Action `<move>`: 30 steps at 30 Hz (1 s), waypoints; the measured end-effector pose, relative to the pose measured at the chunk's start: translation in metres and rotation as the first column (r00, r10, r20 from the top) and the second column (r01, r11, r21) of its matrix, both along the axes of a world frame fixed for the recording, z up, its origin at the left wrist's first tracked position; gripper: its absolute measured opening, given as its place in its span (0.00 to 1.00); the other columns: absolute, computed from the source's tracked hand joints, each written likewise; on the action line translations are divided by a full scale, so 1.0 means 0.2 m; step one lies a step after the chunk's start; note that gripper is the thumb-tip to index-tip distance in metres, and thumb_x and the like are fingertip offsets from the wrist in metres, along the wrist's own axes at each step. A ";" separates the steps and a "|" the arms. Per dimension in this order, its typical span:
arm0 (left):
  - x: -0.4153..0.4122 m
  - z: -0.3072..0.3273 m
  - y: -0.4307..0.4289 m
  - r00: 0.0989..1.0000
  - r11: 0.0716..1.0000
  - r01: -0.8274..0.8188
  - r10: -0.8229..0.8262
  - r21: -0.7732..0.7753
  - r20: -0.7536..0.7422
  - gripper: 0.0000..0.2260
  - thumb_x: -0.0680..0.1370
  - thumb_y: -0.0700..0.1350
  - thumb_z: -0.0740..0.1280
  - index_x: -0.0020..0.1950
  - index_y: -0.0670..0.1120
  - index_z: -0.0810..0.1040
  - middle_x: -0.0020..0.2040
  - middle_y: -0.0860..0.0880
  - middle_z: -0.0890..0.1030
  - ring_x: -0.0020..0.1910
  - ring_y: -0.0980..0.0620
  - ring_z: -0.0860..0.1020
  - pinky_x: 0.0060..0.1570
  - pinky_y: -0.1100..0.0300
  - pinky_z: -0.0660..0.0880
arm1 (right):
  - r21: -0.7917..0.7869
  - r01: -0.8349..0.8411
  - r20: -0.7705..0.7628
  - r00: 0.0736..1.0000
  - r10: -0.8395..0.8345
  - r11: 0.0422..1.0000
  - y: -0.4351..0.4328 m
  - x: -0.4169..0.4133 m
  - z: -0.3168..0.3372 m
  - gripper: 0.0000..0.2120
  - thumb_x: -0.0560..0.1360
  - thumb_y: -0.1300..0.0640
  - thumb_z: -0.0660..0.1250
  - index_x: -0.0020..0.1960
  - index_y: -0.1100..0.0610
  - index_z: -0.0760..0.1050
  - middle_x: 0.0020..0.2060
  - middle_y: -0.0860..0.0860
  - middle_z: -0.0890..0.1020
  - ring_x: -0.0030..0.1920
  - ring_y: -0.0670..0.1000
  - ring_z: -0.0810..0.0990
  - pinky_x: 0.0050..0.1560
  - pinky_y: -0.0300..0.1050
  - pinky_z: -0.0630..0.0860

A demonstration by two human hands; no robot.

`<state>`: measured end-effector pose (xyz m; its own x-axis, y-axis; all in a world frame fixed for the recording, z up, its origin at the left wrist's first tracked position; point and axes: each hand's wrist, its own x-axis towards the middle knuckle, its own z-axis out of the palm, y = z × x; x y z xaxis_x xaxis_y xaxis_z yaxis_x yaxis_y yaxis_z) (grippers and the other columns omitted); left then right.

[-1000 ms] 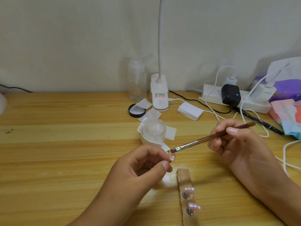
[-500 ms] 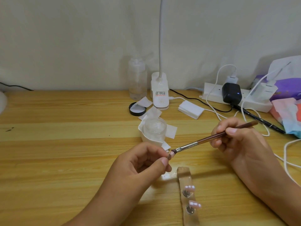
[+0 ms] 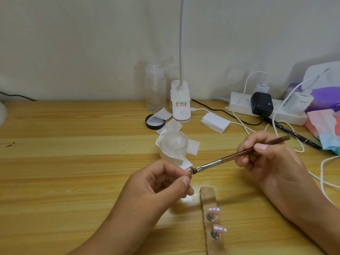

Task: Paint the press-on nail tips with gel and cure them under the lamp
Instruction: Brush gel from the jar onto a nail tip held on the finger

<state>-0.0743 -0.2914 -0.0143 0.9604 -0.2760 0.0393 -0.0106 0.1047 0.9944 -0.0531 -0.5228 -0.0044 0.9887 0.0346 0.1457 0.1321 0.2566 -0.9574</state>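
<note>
My left hand (image 3: pixel 156 186) pinches a small nail tip (image 3: pixel 190 174) between thumb and fingertips, low over the wooden table (image 3: pixel 73 162). My right hand (image 3: pixel 265 162) grips a brown-handled brush (image 3: pixel 239 154), and its bristle end touches the nail tip. Below them lies a wooden holder strip (image 3: pixel 211 218) carrying two pink nail tips (image 3: pixel 215 209) on small stands. An open clear gel jar (image 3: pixel 174 144) stands behind my left hand on white wipes. The white gooseneck lamp (image 3: pixel 181 102) stands at the back.
Behind the jar are a black lid (image 3: pixel 154 122), a clear bottle (image 3: pixel 154 87) and a white pad stack (image 3: pixel 215 123). A power strip (image 3: pixel 266 107) with chargers, cables, a black pen (image 3: pixel 294 134) and colourful packets (image 3: pixel 325 126) crowd the back right.
The brush tip has come down leftward from above my left fingers onto the nail tip that they pinch. Both hands have drifted slightly.
</note>
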 end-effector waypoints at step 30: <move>-0.01 0.00 0.00 0.999 0.998 -0.006 0.004 0.069 0.037 0.10 0.63 0.56 0.70 0.40 0.54 0.83 0.36 0.53 0.82 0.36 0.59 0.77 0.36 0.66 0.74 | 0.012 -0.009 -0.004 1.000 0.009 1.000 0.00 0.00 0.00 0.11 0.69 0.59 0.60 0.35 0.53 0.80 0.31 0.51 0.77 0.31 0.47 0.76 0.35 0.37 0.76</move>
